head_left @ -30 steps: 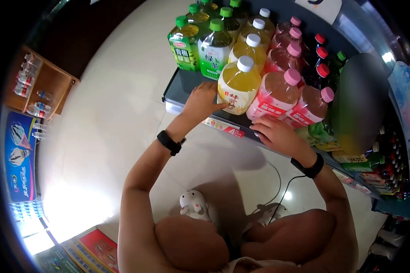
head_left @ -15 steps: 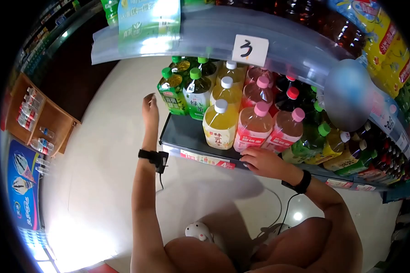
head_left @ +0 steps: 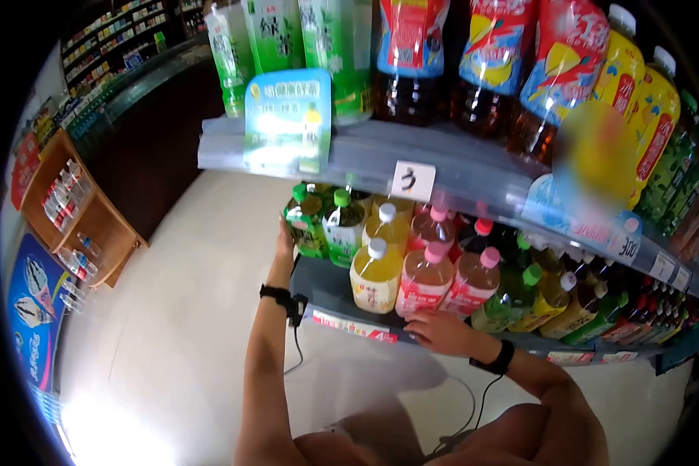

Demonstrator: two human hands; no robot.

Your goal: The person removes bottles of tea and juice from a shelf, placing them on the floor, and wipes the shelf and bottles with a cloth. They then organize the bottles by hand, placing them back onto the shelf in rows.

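My left hand [head_left: 284, 239] is at the left end of the lower shelf, against the outer side of a green-capped green tea bottle [head_left: 307, 225]. Its visible fingers are stretched along the bottle; the rest are hidden. A second green-capped tea bottle [head_left: 342, 233] stands beside it. My right hand [head_left: 441, 332] lies with fingers spread on the shelf's front edge, holding nothing, just below a pink-capped peach drink bottle [head_left: 425, 281]. To that bottle's left is a white-capped yellow drink bottle [head_left: 376, 279]. Another pink-capped bottle [head_left: 474, 283] stands to the right.
Above my hands juts the upper shelf [head_left: 474, 159], carrying large tea bottles and a hanging blue-green sign [head_left: 287, 120]. More bottles [head_left: 551, 299] line the lower shelf to the right. A wooden rack [head_left: 105, 225] stands at the far left. Cables hang from both wrist straps.
My left hand has come up to the side of the green tea bottle, from apart beside it. The view has tilted up, showing more of the upper shelf. My right hand stays at the shelf edge.
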